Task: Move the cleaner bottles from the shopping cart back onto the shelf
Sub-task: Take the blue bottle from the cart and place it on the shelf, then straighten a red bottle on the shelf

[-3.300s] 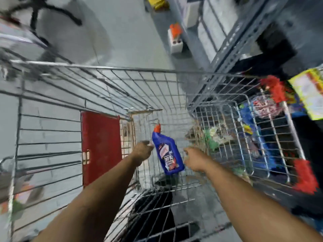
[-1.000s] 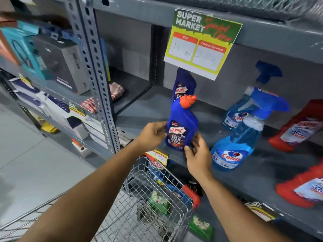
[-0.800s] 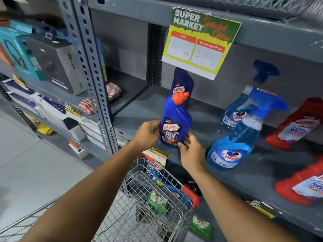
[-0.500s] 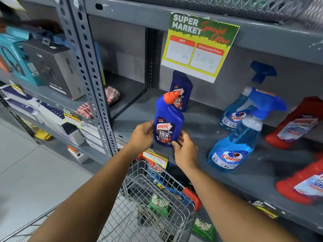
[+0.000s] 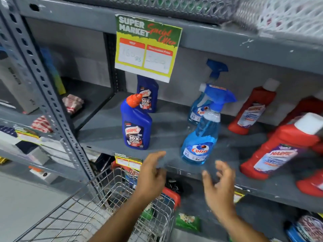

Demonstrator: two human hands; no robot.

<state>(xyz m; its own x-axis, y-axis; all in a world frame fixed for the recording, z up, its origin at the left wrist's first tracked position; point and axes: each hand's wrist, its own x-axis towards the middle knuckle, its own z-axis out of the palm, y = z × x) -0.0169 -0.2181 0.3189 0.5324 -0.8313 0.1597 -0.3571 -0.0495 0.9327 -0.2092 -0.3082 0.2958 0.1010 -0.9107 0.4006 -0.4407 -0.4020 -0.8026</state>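
Blue bottle (image 5: 136, 124), orange cap (image 5: 134, 100)

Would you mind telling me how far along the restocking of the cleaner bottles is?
Done: a blue Harpic bottle stands upright near the front of the grey shelf, with another behind it. In hand: nothing; the left hand and right hand are open and empty below the shelf edge. Left: unclear, as little of the shopping cart shows.

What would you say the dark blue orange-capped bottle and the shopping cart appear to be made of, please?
The dark blue orange-capped bottle looks like opaque glossy plastic: soft highlights, moulded shoulders, printed label. The shopping cart looks like bare shiny metal wire, a thin silvery grid.
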